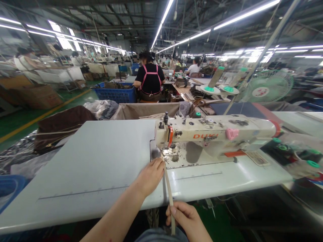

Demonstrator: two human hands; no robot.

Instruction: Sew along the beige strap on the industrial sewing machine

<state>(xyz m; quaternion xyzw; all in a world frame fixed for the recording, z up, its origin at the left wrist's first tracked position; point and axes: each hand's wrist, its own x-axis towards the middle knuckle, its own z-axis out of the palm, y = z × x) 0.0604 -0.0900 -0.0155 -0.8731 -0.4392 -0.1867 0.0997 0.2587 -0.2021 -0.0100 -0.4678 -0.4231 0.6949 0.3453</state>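
Observation:
A narrow beige strap (168, 188) runs from under the needle of the white sewing machine (214, 132) toward me over the table's front edge. My left hand (151, 174) rests on the strap just in front of the presser foot, its fingers curled and pressing the strap down. Below the table edge, my right hand (186, 218) pinches the strap's near end between thumb and fingers. The strap is stretched taut between the two hands.
The white sewing table (101, 161) spreads wide to the left. Thread cones (214, 80) and a green fan (267, 87) stand behind the machine. Green thread spools (308, 161) lie at right. A person in black with pink apron straps (150, 80) sits ahead, beside a blue crate (116, 94).

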